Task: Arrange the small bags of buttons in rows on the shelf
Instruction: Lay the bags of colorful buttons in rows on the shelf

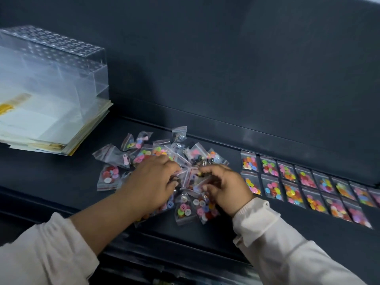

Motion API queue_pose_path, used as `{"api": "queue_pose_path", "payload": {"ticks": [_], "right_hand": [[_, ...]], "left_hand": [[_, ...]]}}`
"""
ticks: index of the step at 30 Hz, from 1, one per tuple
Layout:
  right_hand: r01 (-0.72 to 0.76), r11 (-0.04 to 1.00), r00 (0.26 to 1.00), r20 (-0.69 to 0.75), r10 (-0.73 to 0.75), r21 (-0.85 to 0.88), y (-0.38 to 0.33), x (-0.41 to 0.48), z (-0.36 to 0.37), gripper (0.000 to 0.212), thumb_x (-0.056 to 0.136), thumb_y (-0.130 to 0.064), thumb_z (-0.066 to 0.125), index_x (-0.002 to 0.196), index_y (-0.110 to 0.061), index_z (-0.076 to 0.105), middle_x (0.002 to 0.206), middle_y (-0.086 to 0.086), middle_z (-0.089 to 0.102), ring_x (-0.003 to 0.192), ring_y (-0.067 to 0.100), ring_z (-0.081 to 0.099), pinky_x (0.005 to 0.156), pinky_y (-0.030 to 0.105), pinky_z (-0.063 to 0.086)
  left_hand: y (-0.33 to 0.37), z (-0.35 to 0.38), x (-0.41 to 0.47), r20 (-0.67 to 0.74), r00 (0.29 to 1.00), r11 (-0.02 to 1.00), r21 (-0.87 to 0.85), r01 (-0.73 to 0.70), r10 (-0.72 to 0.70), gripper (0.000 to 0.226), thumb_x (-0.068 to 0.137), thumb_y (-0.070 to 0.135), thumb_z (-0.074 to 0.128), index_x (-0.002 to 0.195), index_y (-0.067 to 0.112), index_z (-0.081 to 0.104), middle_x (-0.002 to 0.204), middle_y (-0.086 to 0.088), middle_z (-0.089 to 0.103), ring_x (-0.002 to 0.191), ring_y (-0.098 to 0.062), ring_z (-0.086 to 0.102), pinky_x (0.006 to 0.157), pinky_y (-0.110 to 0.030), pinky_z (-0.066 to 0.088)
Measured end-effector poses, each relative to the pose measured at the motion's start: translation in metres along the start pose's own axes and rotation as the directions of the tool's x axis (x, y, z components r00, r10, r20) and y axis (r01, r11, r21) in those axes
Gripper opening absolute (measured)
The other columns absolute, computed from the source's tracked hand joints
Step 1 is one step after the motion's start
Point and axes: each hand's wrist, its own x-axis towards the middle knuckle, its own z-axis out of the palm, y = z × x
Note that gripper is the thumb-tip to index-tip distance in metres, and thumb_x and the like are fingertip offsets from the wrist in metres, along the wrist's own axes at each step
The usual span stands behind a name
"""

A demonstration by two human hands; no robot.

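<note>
A loose heap of small clear zip bags of coloured buttons (162, 161) lies in the middle of the dark shelf (61, 177). Both hands rest on the heap. My left hand (150, 182) lies palm down over its left half, fingers curled into the bags. My right hand (224, 188) pinches a small bag (198, 177) near the heap's centre. To the right, several bags (304, 186) lie flat in two neat rows running toward the right edge.
A clear plastic box (51, 73) sits on a stack of papers (61, 128) at the left. A dark wall (226, 68) rises behind the shelf. The shelf's front lip (174, 243) runs below my forearms.
</note>
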Motion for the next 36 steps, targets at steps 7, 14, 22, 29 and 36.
{"api": "queue_pose_path", "payload": {"ticks": [7,14,22,29,36], "right_hand": [[-0.012,0.996,0.994,0.109,0.022,-0.090,0.009,-0.045,0.001,0.022,0.067,-0.031,0.079,0.084,-0.025,0.065,0.091,-0.008,0.056,0.081,0.009,0.057,0.075,0.021,0.045],[0.030,0.976,0.995,0.096,-0.009,-0.218,0.015,-0.054,0.012,0.027,0.076,-0.041,0.068,0.097,-0.025,0.063,0.102,-0.004,0.054,0.093,0.015,0.055,0.082,0.025,0.044],[0.006,1.000,0.999,0.039,-0.007,0.026,0.021,-0.054,0.013,0.006,0.079,-0.027,0.061,0.074,-0.026,0.062,0.087,-0.005,0.059,0.082,0.010,0.058,0.079,0.025,0.046],[-0.274,0.696,0.951,0.079,0.299,0.664,0.004,-0.051,-0.003,0.025,0.088,-0.003,0.057,0.066,-0.015,0.055,0.064,0.001,0.058,0.066,0.014,0.055,0.056,0.019,0.048],[-0.406,0.339,0.875,0.253,0.414,0.849,0.001,-0.054,-0.010,0.023,0.091,-0.007,0.052,0.070,-0.016,0.054,0.069,0.005,0.063,0.067,0.022,0.067,0.060,0.027,0.052]], "left_hand": [[0.021,0.012,-0.006,0.206,0.975,0.992,-0.105,-0.063,0.084,0.032,0.081,0.047,0.064,0.109,0.033,0.061,0.099,0.012,0.052,0.095,-0.007,0.046,0.079,-0.026,0.040],[0.027,0.020,-0.009,0.357,0.929,0.990,0.056,-0.129,0.101,0.082,0.059,0.069,0.069,0.129,0.034,0.042,0.122,0.013,0.042,0.115,-0.008,0.036,0.095,-0.025,0.032],[0.022,0.012,-0.015,0.313,0.942,0.984,-0.167,-0.068,0.118,0.037,0.080,0.023,0.062,0.114,0.032,0.050,0.110,0.015,0.050,0.100,0.003,0.042,0.085,-0.020,0.037],[0.025,0.011,-0.010,0.281,0.958,0.953,-0.303,0.025,0.064,0.013,0.086,0.022,0.060,0.080,0.034,0.059,0.102,0.010,0.060,0.098,-0.006,0.056,0.085,-0.029,0.047],[0.020,0.008,-0.008,0.451,0.884,0.985,-0.165,-0.051,0.122,0.039,0.067,0.041,0.078,0.095,0.031,0.053,0.105,0.014,0.044,0.097,-0.004,0.041,0.080,-0.015,0.037]]}}
